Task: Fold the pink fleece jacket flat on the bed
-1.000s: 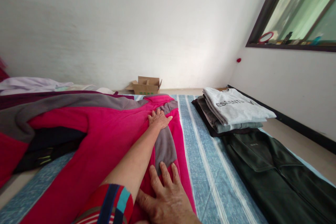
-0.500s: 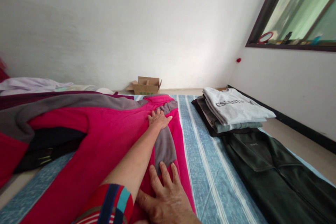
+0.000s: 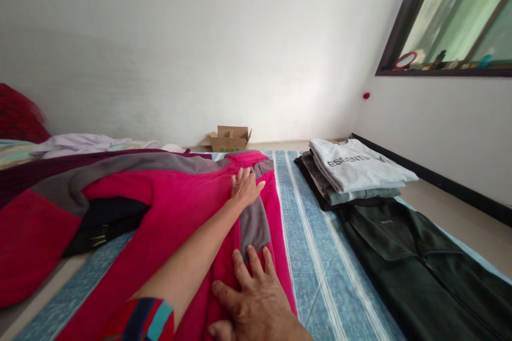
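A pink fleece jacket (image 3: 180, 208) with grey panels lies spread face down or face up, I cannot tell which, with one half folded inward along its right side. My left hand (image 3: 246, 187) rests palm down near the collar, fingers apart, at the top of the grey panel (image 3: 255, 226). Nearer to me, my right hand (image 3: 256, 298) presses flat on the lower end of that panel with its fingers spread. Both hands touch the cloth without gripping it. The left sleeve of the jacket (image 3: 36, 245) stretches out to the left.
A blue striped sheet (image 3: 308, 256) lies underneath. On the right are folded clothes topped by a grey shirt (image 3: 356, 165), and a dark green jacket (image 3: 420, 266). Dark clothing (image 3: 104, 229) lies by the pink sleeve. A cardboard box (image 3: 230, 139) stands against the wall.
The view has shifted slightly, so the jacket and box sit a little lower and further right. Both hands remain flat on the jacket in nearly the same places.
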Demonstrator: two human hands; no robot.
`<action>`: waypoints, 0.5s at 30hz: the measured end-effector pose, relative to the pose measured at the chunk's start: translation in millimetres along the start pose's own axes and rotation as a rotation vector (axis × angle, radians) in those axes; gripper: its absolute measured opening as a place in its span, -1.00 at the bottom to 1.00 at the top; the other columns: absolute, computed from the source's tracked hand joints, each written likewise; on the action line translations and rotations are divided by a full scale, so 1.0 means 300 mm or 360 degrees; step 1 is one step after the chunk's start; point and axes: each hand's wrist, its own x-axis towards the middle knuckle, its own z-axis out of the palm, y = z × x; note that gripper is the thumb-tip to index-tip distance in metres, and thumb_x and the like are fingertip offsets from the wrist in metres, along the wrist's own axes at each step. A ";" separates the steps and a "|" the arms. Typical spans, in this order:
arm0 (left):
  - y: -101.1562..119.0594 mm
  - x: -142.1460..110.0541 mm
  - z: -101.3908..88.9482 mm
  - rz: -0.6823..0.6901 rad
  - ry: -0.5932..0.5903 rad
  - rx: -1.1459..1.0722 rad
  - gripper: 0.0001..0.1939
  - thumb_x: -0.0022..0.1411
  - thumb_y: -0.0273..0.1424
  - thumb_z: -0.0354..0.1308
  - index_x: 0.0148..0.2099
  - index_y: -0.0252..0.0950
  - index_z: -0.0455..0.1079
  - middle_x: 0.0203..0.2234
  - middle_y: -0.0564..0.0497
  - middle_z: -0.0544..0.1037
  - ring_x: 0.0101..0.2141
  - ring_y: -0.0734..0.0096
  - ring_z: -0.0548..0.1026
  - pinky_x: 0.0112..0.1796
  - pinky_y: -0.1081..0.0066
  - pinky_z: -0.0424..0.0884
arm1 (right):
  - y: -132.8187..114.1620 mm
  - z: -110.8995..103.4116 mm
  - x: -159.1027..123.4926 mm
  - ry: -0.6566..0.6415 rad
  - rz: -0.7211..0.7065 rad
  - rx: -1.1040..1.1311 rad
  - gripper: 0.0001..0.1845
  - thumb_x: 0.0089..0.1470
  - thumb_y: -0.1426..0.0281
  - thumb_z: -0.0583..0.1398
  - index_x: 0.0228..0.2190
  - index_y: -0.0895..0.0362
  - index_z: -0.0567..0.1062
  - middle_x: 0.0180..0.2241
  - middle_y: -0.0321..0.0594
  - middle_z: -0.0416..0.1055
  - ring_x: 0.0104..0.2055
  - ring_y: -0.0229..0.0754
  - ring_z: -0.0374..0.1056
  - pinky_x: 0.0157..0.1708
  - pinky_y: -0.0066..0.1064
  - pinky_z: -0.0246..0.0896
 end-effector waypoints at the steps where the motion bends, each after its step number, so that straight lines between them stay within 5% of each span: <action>1: 0.000 -0.045 -0.012 0.0080 -0.0028 0.0022 -0.43 0.25 -0.07 -0.20 0.13 -0.31 0.26 0.26 -0.15 0.07 0.25 0.04 -0.07 0.15 0.02 -0.07 | -0.001 0.000 -0.003 0.0011 0.0000 -0.0015 -0.37 0.12 -0.06 -0.02 0.17 -0.13 0.17 0.29 -0.04 -0.16 0.29 0.30 -0.37 0.13 0.32 -0.45; 7: -0.023 -0.297 -0.025 0.0299 -0.0322 -0.0010 -0.36 0.27 -0.01 -0.26 0.24 -0.27 0.12 0.29 -0.12 -0.03 0.27 0.15 -0.13 0.18 0.11 -0.11 | -0.003 0.012 -0.016 0.0074 -0.0015 -0.0075 -0.40 0.16 -0.05 -0.09 0.17 -0.13 0.18 0.29 -0.07 -0.14 0.30 0.26 -0.33 0.14 0.27 -0.42; 15: -0.041 -0.323 0.019 0.0250 -0.0445 -0.0106 -0.27 0.24 0.08 -0.33 0.32 -0.20 -0.06 0.32 -0.03 -0.17 0.28 0.17 -0.21 0.19 0.06 -0.19 | 0.002 0.049 -0.016 0.0062 0.0019 -0.0188 -0.41 0.17 -0.03 -0.07 0.18 -0.14 0.16 0.29 -0.09 -0.15 0.29 0.26 -0.29 0.14 0.26 -0.41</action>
